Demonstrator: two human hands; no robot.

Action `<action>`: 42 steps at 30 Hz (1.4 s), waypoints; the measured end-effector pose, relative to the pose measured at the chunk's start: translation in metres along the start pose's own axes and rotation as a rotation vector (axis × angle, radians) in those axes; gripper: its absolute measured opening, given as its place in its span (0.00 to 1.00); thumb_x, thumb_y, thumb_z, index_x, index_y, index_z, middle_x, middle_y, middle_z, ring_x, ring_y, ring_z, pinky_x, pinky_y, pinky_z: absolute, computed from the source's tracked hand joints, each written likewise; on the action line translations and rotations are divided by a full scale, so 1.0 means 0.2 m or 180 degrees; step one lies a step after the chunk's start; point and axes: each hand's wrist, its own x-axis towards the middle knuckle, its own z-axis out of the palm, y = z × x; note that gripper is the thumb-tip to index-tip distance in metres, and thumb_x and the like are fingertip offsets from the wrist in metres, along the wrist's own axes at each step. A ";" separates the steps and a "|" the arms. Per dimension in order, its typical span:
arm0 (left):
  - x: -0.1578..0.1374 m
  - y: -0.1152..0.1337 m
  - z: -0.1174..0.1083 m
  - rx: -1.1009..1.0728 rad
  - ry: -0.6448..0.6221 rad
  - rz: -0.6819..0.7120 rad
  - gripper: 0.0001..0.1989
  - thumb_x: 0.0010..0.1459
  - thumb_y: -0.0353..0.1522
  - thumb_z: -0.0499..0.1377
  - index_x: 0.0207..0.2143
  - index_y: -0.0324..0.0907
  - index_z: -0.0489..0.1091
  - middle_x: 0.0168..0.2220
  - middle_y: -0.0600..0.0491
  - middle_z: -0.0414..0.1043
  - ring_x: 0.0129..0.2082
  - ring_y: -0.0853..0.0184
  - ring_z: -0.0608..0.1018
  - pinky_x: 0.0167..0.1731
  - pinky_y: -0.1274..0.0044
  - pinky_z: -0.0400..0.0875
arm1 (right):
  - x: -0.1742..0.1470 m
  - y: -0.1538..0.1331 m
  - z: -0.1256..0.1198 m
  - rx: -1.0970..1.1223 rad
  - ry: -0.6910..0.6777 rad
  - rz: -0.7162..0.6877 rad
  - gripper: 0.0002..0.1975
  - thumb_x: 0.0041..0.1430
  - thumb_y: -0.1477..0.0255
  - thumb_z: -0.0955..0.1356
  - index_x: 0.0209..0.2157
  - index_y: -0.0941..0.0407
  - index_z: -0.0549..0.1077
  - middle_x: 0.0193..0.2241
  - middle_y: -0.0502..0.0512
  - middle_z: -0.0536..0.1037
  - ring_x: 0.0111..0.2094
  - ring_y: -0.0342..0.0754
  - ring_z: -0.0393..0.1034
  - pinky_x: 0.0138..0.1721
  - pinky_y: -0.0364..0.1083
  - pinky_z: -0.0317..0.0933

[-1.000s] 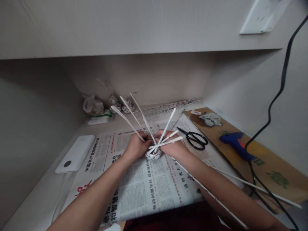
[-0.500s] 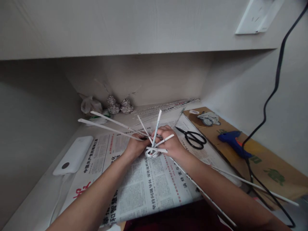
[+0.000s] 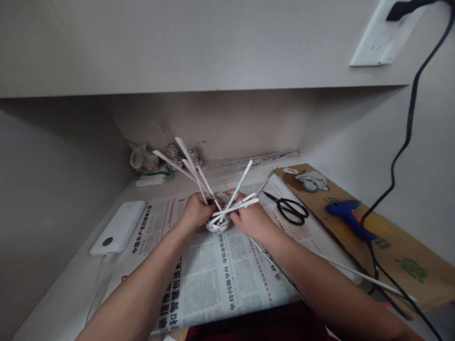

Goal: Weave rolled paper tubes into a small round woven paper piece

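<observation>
A small woven paper basket, round at the base, is between my two hands over the newspaper. Several rolled paper sticks fan up and outward from its rim. My left hand is closed on the basket's left side, its fingertips partly hidden behind the sticks. On the right side my right hand grips the rim, fingers bent around the far edge. A long thin paper strip trails from beneath my right hand along the forearm.
Black scissors lie right of my hands. A blue glue gun and crumpled grey bundle rest on cardboard. At left is a white power bank. Behind stand woven gourd shapes and paper sticks.
The basket has turned and tilted in my hands, so the left sticks now point more upward. My view has shifted slightly, bringing the plug in the wall socket into sight.
</observation>
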 end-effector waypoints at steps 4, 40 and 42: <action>0.04 -0.02 -0.18 0.0305 0.0134 -0.0191 0.06 0.41 0.31 0.66 0.25 0.40 0.79 0.26 0.49 0.81 0.28 0.61 0.81 0.32 0.74 0.73 | 0.05 -0.08 -0.03 -0.0488 -0.0640 0.0107 0.13 0.64 0.67 0.65 0.47 0.57 0.75 0.42 0.61 0.81 0.41 0.55 0.76 0.40 0.48 0.64; 0.07 -0.05 -0.08 0.0277 0.1414 0.0187 0.10 0.49 0.30 0.60 0.33 0.40 0.80 0.33 0.51 0.83 0.33 0.63 0.82 0.34 0.79 0.72 | 0.14 0.05 0.20 0.3892 0.0195 0.1878 0.22 0.42 0.58 0.76 0.37 0.56 0.76 0.33 0.52 0.79 0.20 0.39 0.65 0.18 0.39 0.50; 0.07 -0.05 -0.07 0.0288 0.1393 0.0237 0.10 0.49 0.29 0.59 0.33 0.40 0.80 0.33 0.51 0.83 0.33 0.64 0.82 0.34 0.79 0.72 | 0.14 0.05 0.19 0.4115 0.0316 0.1914 0.20 0.38 0.60 0.77 0.32 0.58 0.76 0.30 0.51 0.78 0.19 0.38 0.64 0.19 0.39 0.51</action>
